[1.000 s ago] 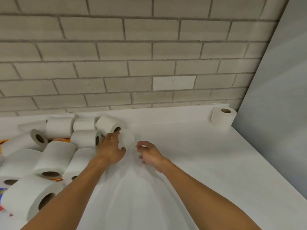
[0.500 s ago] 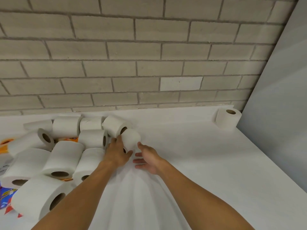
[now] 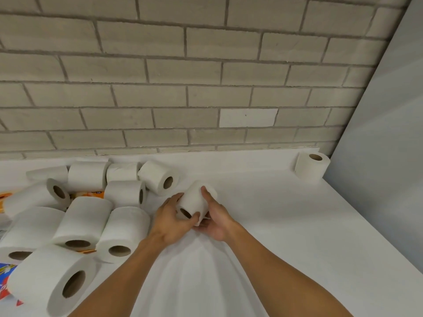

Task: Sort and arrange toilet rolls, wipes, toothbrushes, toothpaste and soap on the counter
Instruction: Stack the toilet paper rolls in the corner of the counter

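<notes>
- The left hand [image 3: 170, 221] curls its fingers round the near end and left side of a toilet roll [image 3: 196, 200] and grips it.
- The right hand [image 3: 215, 217] cups the same roll from below and from the right, with one finger lying up along its side.
- The roll is tipped, and its brown hole points down toward the person. I cannot tell if it touches the counter [image 3: 274, 225].
- Just to the left is a pile of toilet rolls [image 3: 84, 218], some lying down and some standing on end.
- An orange pack [image 3: 91, 194] peeks out between those rolls.
- A blue and red pack [image 3: 5, 280] shows at the left edge, partly under a big roll.
- A lone roll [image 3: 312, 167] stands upright, well apart, in the far right corner.
- A brick wall [image 3: 183, 88] runs behind the counter, and a grey panel [image 3: 389, 133] stands on the right.
</notes>
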`<control>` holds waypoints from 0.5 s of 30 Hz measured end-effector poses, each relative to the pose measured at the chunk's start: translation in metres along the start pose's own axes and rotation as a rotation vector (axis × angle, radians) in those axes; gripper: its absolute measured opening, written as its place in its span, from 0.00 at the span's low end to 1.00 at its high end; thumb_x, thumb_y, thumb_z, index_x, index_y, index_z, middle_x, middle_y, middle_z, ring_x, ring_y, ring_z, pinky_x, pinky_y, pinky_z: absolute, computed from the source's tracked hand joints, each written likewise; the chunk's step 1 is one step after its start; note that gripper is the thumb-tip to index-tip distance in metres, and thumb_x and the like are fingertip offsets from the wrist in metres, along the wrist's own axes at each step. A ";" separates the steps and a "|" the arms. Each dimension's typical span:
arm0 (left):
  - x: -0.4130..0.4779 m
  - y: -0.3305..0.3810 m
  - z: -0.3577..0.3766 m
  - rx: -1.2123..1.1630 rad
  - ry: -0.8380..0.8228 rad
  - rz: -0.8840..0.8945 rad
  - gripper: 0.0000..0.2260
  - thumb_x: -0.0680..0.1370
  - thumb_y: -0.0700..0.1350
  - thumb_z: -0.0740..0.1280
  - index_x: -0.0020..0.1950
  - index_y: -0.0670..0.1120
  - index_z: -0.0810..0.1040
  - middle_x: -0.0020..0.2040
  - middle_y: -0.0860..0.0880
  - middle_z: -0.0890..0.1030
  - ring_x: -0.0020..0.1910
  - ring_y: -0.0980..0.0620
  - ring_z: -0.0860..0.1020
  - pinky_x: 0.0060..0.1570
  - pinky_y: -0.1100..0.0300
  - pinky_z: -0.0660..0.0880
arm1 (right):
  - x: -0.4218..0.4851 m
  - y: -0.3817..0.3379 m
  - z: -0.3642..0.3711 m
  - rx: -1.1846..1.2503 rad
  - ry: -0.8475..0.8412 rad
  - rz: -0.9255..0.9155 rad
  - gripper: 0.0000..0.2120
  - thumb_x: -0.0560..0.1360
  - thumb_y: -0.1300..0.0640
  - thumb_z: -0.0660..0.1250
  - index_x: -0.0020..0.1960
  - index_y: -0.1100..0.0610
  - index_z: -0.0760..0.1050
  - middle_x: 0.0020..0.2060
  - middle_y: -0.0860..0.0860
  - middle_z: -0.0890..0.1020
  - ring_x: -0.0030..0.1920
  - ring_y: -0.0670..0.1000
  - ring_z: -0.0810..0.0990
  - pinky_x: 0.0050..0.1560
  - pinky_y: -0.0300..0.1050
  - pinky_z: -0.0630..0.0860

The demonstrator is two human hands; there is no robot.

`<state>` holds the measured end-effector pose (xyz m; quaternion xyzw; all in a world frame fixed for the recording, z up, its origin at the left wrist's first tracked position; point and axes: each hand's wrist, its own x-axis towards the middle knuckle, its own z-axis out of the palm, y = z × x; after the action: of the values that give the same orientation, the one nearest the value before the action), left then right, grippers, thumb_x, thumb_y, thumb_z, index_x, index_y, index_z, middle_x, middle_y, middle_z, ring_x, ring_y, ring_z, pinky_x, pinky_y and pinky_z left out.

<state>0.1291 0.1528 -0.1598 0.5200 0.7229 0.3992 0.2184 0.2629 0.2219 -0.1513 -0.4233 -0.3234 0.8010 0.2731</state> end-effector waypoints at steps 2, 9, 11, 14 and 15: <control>-0.005 0.004 0.006 -0.053 -0.004 0.027 0.34 0.66 0.59 0.75 0.68 0.53 0.68 0.58 0.56 0.75 0.54 0.56 0.76 0.51 0.62 0.74 | -0.004 -0.005 -0.005 -0.026 0.012 -0.055 0.31 0.69 0.38 0.73 0.60 0.59 0.75 0.52 0.58 0.84 0.51 0.58 0.84 0.53 0.55 0.81; -0.011 0.018 0.027 -0.174 -0.105 0.114 0.28 0.68 0.55 0.75 0.64 0.57 0.67 0.58 0.61 0.75 0.57 0.61 0.74 0.55 0.65 0.71 | -0.029 -0.015 -0.027 -0.261 0.131 -0.408 0.25 0.66 0.51 0.79 0.60 0.50 0.75 0.52 0.49 0.83 0.51 0.49 0.84 0.43 0.44 0.81; -0.011 0.022 0.033 -0.189 -0.132 0.125 0.28 0.68 0.56 0.75 0.64 0.57 0.67 0.59 0.60 0.75 0.57 0.60 0.74 0.57 0.64 0.71 | -0.038 -0.016 -0.035 -0.358 0.192 -0.459 0.32 0.63 0.50 0.81 0.62 0.48 0.70 0.54 0.46 0.81 0.51 0.45 0.82 0.43 0.40 0.80; -0.011 0.031 0.043 -0.189 -0.178 0.145 0.29 0.67 0.57 0.76 0.63 0.59 0.67 0.58 0.61 0.75 0.57 0.59 0.76 0.55 0.66 0.72 | -0.051 -0.016 -0.052 -0.464 0.194 -0.537 0.35 0.63 0.54 0.81 0.64 0.48 0.67 0.54 0.43 0.79 0.52 0.42 0.80 0.43 0.34 0.78; -0.012 0.034 0.047 -0.193 -0.194 0.153 0.29 0.66 0.57 0.76 0.63 0.59 0.67 0.58 0.62 0.75 0.56 0.59 0.76 0.54 0.66 0.73 | -0.055 -0.015 -0.058 -0.485 0.195 -0.557 0.36 0.63 0.55 0.81 0.65 0.48 0.66 0.55 0.43 0.78 0.53 0.42 0.79 0.44 0.34 0.78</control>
<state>0.1874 0.1628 -0.1614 0.5862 0.6151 0.4302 0.3051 0.3418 0.2091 -0.1378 -0.4459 -0.5785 0.5524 0.4017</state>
